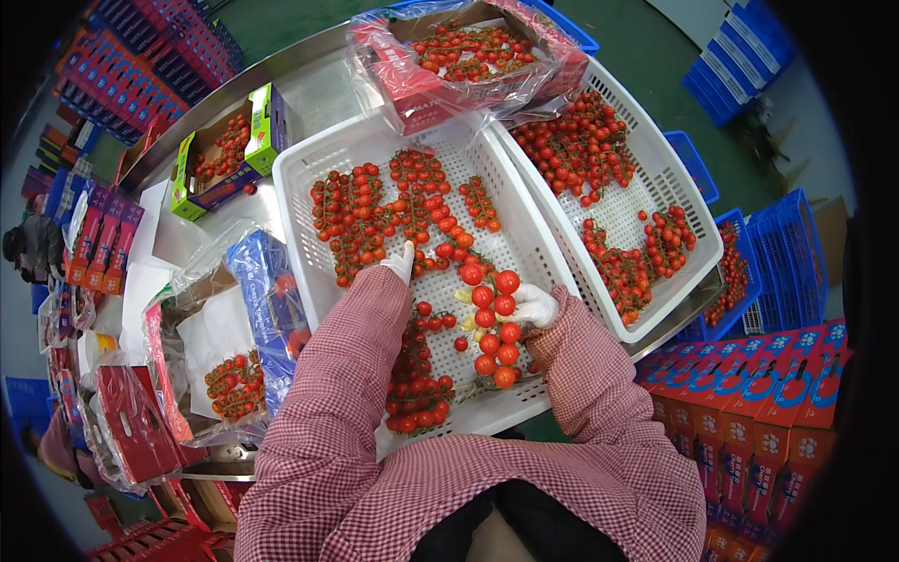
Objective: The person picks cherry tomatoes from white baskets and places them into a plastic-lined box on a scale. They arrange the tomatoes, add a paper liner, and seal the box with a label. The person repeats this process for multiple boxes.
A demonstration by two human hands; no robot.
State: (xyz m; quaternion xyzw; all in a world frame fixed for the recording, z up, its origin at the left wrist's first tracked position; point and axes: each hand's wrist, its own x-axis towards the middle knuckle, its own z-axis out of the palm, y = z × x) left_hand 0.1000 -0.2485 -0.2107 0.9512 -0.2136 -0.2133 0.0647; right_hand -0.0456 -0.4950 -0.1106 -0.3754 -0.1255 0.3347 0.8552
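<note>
My right hand (pixel 535 307), in a white glove, holds a vine of cherry tomatoes (pixel 495 323) above the near part of a white perforated plastic crate (pixel 291 204). My left hand (pixel 399 263), also gloved in white, reaches in with a finger extended at the cherry tomato vines (pixel 351 211) lying in that crate; its other fingers are hidden by the sleeve. More vines (pixel 420 400) lie in the crate's near left corner, beside my left sleeve. Loose tomatoes and yellowish leaf pieces (pixel 468 323) are scattered under the held vine.
A second white crate (pixel 660 161) of tomato vines adjoins on the right. A plastic-lined red carton (pixel 428 98) rests across the crates' far ends. Left are a green-and-purple carton (pixel 263 133) and a lined carton (pixel 172 365) with vines. Stacked red cartons (pixel 758 400) and blue crates (pixel 786 260) stand right.
</note>
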